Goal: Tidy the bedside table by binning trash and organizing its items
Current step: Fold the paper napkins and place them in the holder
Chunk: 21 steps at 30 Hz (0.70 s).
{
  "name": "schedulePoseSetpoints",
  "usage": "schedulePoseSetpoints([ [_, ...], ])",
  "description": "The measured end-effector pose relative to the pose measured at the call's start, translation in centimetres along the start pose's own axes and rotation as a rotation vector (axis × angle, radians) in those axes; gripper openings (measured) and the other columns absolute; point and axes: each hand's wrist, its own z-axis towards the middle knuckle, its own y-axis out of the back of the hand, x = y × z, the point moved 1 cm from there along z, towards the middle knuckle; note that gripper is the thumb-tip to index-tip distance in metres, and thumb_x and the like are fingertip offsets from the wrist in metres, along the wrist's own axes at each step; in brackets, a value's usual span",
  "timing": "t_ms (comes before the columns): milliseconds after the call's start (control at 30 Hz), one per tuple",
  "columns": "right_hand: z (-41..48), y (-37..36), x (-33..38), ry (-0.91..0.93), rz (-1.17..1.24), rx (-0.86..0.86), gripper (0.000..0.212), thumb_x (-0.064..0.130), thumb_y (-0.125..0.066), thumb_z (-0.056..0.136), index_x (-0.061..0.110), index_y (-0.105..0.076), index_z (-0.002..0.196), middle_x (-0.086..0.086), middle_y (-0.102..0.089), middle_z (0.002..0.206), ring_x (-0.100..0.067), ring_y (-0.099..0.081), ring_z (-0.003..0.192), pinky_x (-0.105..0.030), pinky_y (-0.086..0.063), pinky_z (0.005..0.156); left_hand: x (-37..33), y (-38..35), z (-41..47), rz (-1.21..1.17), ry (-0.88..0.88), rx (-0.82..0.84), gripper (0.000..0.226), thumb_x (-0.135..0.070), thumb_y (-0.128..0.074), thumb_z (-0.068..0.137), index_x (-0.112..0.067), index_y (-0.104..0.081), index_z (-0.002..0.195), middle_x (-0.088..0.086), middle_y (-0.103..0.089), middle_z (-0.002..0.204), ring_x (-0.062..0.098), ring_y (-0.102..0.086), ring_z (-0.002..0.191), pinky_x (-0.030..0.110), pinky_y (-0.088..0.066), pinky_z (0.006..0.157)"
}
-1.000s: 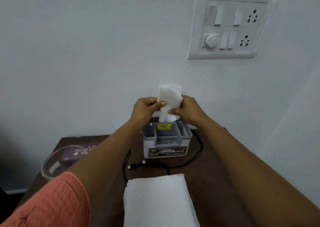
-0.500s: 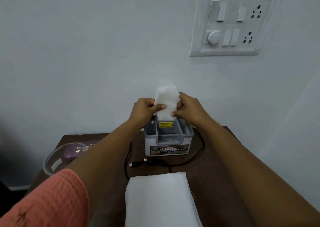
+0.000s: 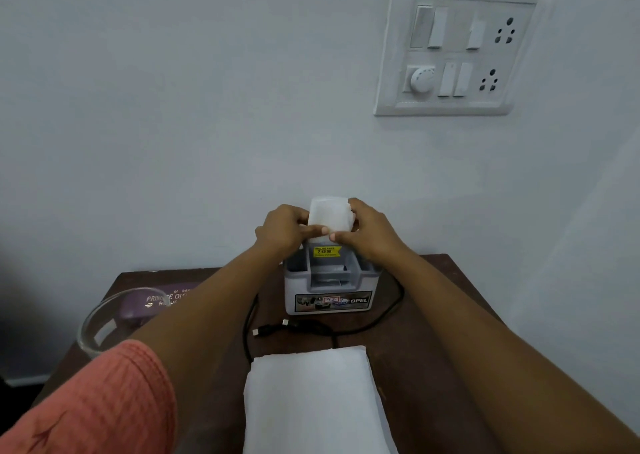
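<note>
Against a pale wall carrying a white switch panel (image 3: pixel 453 50), a dark wooden bench (image 3: pixel 426 343) holds a grey organizer box (image 3: pixel 330 289) set near its back edge. Both hands grip a folded white tissue wad (image 3: pixel 329 215) at the box's rear compartment, the left hand (image 3: pixel 282 230) and right hand (image 3: pixel 369 232) pinching it from either side. A black cable (image 3: pixel 381 318) loops beside the box, a white tissue stack (image 3: pixel 311 401) lies nearest, and a glass bowl (image 3: pixel 104 325) and purple case (image 3: pixel 162 299) sit left.
</note>
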Motion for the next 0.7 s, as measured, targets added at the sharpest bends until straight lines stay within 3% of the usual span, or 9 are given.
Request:
schedulePoseSetpoints([
  [167,-0.1,0.0,-0.2,-0.014,0.019,-0.022,0.043,0.023,-0.072,0.076,0.016,-0.052,0.114,-0.007,-0.062,0.116,-0.026,-0.060,0.097,-0.049,-0.048,0.088,0.2,-0.1,0.0,-0.019,0.005,-0.038,0.015,-0.040,-0.074,0.073,-0.028,-0.067,0.075,0.004,-0.071,0.080,0.028,-0.065,0.083,0.050,-0.048,0.090],
  [267,-1.1,0.5,0.0,-0.036,0.133,-0.018,0.050,0.018,-0.073,0.077,0.015,-0.049,0.120,-0.004,-0.058,0.110,-0.022,-0.057,0.096,-0.037,-0.049,0.085,0.2,0.6,-1.2,-0.065,0.024,-0.070,0.026,-0.040,-0.076,0.071,-0.027,-0.069,0.092,-0.001,-0.071,0.094,0.021,-0.066,0.090,0.046,-0.047,0.094],
  [367,-4.0,2.2,0.8,-0.023,0.271,-0.183,0.049,0.017,-0.073,0.078,0.017,-0.049,0.121,0.000,-0.058,0.109,-0.015,-0.055,0.094,-0.017,-0.045,0.076,-0.8,2.4,-5.2,-0.207,-0.041,-0.258,0.035,-0.034,-0.074,0.076,-0.024,-0.066,0.108,-0.004,-0.065,0.115,0.012,-0.057,0.110,0.032,-0.045,0.094],
  [433,-7.6,3.2,1.2,-0.020,0.315,-0.300,0.039,0.019,-0.071,0.080,0.020,-0.052,0.115,0.006,-0.061,0.105,-0.005,-0.057,0.090,-0.005,-0.044,0.070,-1.6,3.1,-9.9,-0.297,-0.125,-0.301,0.027,-0.027,-0.072,0.079,-0.026,-0.066,0.106,-0.011,-0.065,0.113,0.003,-0.056,0.108,0.016,-0.043,0.085],
  [500,-12.1,3.4,1.4,-0.029,0.347,-0.323,0.022,0.015,-0.069,0.081,0.020,-0.060,0.101,0.009,-0.064,0.093,0.005,-0.058,0.078,-0.003,-0.043,0.066,-1.7,2.5,-15.0,-0.338,-0.198,-0.212,0.019,-0.021,-0.073,0.078,-0.030,-0.069,0.094,-0.015,-0.069,0.099,-0.004,-0.062,0.093,0.010,-0.044,0.077],
  [567,-16.3,2.5,0.7,-0.100,0.318,-0.250,0.012,0.015,-0.068,0.082,0.022,-0.065,0.092,0.012,-0.065,0.086,0.006,-0.058,0.074,-0.005,-0.043,0.063,-0.4,0.8,-19.2,-0.217,-0.271,-0.099,0.013,-0.029,-0.072,0.076,-0.034,-0.071,0.088,-0.020,-0.070,0.093,-0.008,-0.061,0.088,0.007,-0.043,0.075],
  [633,-19.3,0.6,-0.6,-0.202,0.259,-0.171,0.011,0.018,-0.067,0.083,0.026,-0.066,0.090,0.013,-0.064,0.086,0.001,-0.059,0.076,-0.010,-0.044,0.062,1.7,-1.3,-21.8,0.015,-0.322,-0.022,0.018,-0.044,-0.060,0.078,-0.040,-0.067,0.093,-0.034,-0.063,0.095,-0.015,-0.055,0.093,0.003,-0.039,0.077],
  [700,-21.0,-1.5,-1.9,-0.228,0.145,-0.134,0.011,0.023,-0.068,0.081,0.031,-0.067,0.088,0.013,-0.061,0.085,-0.002,-0.057,0.076,-0.013,-0.043,0.066,3.1,-3.1,-23.1,0.099,-0.345,0.055,0.026,-0.049,-0.049,0.077,-0.042,-0.061,0.099,-0.041,-0.056,0.091,-0.019,-0.048,0.091,-0.001,-0.037,0.071],
])
